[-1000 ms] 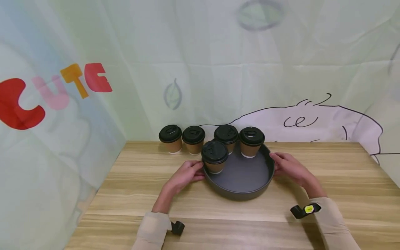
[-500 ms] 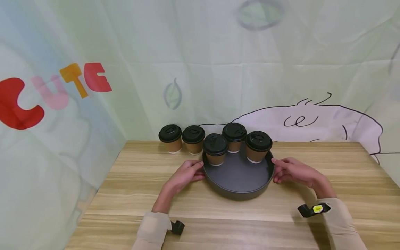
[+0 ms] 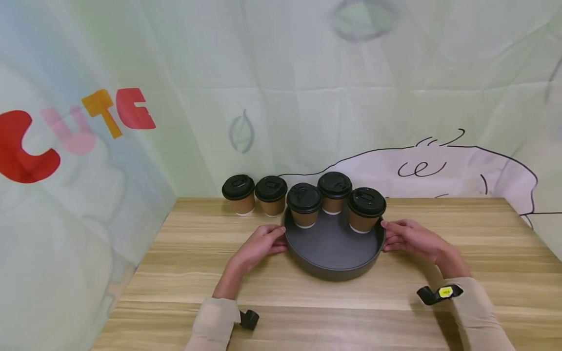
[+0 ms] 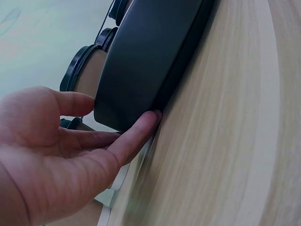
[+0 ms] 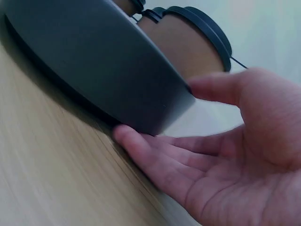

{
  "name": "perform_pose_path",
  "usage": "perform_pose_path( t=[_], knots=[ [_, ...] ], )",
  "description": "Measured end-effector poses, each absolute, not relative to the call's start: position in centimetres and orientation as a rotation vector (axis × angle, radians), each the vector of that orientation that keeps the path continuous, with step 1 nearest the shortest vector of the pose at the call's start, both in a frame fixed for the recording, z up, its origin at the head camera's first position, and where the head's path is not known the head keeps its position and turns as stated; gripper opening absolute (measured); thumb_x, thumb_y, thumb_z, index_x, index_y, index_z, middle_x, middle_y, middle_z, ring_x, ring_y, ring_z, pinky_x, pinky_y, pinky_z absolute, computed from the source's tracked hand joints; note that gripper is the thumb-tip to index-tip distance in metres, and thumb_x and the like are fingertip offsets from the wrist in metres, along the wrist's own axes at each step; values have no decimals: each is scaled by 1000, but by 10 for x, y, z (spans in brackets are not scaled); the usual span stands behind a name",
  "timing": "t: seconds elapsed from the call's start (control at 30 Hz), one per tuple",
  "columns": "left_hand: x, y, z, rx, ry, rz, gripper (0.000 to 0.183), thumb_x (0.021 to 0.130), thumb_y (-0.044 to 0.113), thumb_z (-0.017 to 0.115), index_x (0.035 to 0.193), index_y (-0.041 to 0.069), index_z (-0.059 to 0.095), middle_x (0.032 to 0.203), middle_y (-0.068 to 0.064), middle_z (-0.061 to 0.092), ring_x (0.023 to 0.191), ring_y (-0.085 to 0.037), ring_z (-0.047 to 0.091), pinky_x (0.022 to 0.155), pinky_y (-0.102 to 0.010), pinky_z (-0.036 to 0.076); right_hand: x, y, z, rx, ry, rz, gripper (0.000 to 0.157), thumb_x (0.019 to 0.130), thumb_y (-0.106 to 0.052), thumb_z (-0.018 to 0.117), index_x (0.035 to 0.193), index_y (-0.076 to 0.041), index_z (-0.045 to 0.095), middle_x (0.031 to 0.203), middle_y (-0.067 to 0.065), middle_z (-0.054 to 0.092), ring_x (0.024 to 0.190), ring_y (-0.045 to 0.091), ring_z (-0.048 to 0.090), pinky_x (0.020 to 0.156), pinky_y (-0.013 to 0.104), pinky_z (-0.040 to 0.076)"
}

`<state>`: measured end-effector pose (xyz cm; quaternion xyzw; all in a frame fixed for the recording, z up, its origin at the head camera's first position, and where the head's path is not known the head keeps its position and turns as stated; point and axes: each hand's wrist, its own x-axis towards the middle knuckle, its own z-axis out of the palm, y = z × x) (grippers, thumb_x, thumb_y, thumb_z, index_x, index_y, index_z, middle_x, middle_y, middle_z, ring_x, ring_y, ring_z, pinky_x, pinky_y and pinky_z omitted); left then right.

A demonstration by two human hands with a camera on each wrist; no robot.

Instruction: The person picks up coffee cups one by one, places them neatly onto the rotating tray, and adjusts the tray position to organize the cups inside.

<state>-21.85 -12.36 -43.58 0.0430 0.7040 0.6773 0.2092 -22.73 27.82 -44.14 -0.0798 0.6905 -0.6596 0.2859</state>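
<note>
A dark grey round tray (image 3: 335,248) with a raised wall sits on the wooden table. Three brown paper coffee cups with black lids stand upright in its back half: a left cup (image 3: 305,218), a middle cup (image 3: 332,205) and a right cup (image 3: 362,223). My left hand (image 3: 260,245) holds the tray's left wall, thumb at the rim and fingers low on the side, as the left wrist view shows. Opposite, my right hand (image 3: 414,240) grips the right wall, thumb on the rim (image 5: 188,89) beside the right cup and fingertips at the bottom edge.
Two more lidded coffee cups, one outer (image 3: 244,204) and one inner (image 3: 272,207), stand on the table left of the tray. A printed curtain (image 3: 303,122) hangs along the table's back edge. Bare wood (image 3: 333,317) lies in front of the tray.
The tray has turned clockwise, carrying its three cups round: the left one backward, the middle one rightward, the right one rightward and forward. My right hand shifted slightly right; my left stayed put.
</note>
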Motion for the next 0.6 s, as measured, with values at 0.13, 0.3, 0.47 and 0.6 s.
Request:
perform_pose_path(
  t=[0.13,0.3,0.47,0.6],
  knots=[
    [-218,-124,-436,108,1950,1891,46,102,14,43,138,-13,35,126,-28,50,108,-31,57,92,-37,52,-229,275,-441,-145,1882,-1804,48,102,-30,48,118,14,45,94,13,64,85,21,65,86,40,55],
    [-218,-123,-437,107,1945,1890,47,102,15,44,139,-13,34,129,-28,49,111,-33,56,95,-39,50,-228,276,-440,-147,1886,-1793,50,102,-31,47,120,15,44,95,13,65,86,21,66,87,41,55],
    [-219,-125,-436,112,1942,1886,48,102,16,44,139,-13,34,129,-27,49,111,-32,57,94,-38,51,-229,275,-440,-140,1884,-1795,52,101,-32,48,121,16,43,95,14,65,86,21,66,87,41,55],
    [-220,-132,-434,131,1957,1870,45,102,16,43,136,-12,39,125,-27,51,109,-32,58,94,-38,51,-229,274,-440,-131,1896,-1791,52,101,-32,48,121,16,43,94,13,64,85,21,66,87,41,55]
  ],
)
